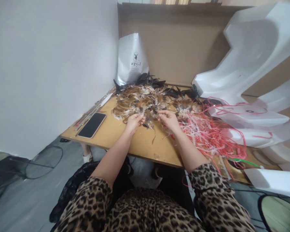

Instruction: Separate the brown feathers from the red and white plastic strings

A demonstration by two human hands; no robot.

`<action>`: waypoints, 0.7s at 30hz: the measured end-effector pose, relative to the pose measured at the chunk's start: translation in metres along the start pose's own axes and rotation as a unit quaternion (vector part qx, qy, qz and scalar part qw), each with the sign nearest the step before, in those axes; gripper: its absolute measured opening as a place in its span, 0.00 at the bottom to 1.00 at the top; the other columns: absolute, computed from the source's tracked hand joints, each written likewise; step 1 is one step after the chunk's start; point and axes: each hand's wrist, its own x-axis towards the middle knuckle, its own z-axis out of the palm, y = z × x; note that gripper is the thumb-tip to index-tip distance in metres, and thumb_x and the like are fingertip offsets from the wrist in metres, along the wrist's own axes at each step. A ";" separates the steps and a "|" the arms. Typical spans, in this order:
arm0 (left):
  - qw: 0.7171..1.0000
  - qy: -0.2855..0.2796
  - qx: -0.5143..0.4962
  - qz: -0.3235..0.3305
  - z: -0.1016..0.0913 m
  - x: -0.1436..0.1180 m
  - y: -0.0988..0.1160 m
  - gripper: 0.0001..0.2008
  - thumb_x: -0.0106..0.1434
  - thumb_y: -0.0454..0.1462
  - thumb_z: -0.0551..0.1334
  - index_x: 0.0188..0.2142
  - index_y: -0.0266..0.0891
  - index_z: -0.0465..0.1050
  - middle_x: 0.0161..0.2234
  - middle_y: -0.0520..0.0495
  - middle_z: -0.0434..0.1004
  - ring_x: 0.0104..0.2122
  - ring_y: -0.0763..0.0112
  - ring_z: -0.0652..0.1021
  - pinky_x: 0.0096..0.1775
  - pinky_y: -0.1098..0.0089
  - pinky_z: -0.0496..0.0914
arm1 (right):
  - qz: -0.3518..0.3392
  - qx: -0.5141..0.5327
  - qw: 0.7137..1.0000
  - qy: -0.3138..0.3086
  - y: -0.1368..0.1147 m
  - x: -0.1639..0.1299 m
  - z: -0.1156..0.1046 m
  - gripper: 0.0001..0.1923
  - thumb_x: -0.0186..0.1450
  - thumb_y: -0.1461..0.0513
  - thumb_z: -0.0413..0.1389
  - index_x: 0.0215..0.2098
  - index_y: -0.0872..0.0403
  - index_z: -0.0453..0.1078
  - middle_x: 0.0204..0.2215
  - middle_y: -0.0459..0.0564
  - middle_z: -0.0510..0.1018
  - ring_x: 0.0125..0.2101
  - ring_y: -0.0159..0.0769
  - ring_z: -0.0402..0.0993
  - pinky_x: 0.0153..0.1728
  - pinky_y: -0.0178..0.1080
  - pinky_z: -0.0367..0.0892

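Head view looks down on a tan worktable [125, 135] set against a white wall. Left hand [134, 121] rests at the near edge of a feather pile [149, 101], its fingers curled together and pinched on a small tuft of brown feathers. Right hand [168, 120] sits just beside it, at the same edge of the pile, fingers drawn together on what appears to be another few feathers; the detail there is too small to confirm more. Feather pile, brown and white with black plumes at its far side, covers the middle of the table and reaches back to a white bag [132, 58] standing in the corner. Tangled red and pink strips [207, 132] lie touching the pile on its right, under and beside the right forearm. A dark phone [92, 125] lies flat near the table's left edge, well apart from both hands, with thin metal rods [94, 109] just beyond it. White foam packing blocks [251, 64] stack up at the right. Both sleeves carry a leopard print.
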 end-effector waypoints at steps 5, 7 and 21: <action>1.000 -0.004 0.020 0.009 -0.001 0.001 0.000 0.12 0.48 0.38 0.68 0.25 0.31 0.69 0.24 0.48 0.75 0.20 0.81 0.72 0.22 0.78 0.63 | -0.076 -0.104 0.989 0.073 0.029 0.001 -0.002 0.12 0.54 0.56 0.55 0.31 0.56 0.70 0.19 0.44 0.71 0.19 0.29 0.62 0.22 0.33 0.58; 1.000 -0.003 0.026 0.016 0.000 0.001 0.000 0.12 0.48 0.38 0.68 0.25 0.32 0.69 0.24 0.47 0.75 0.20 0.81 0.71 0.22 0.78 0.63 | -0.116 -0.157 0.976 0.096 0.033 0.001 -0.004 0.10 0.55 0.57 0.54 0.29 0.56 0.70 0.21 0.45 0.72 0.21 0.30 0.64 0.26 0.34 0.60; 0.997 -0.031 0.061 0.019 0.002 0.003 0.000 0.12 0.50 0.39 0.67 0.25 0.32 0.69 0.23 0.48 0.74 0.19 0.81 0.71 0.21 0.79 0.62 | -0.206 -0.310 0.926 0.067 0.028 -0.006 0.002 0.12 0.61 0.56 0.50 0.30 0.55 0.70 0.23 0.47 0.72 0.24 0.32 0.66 0.29 0.35 0.60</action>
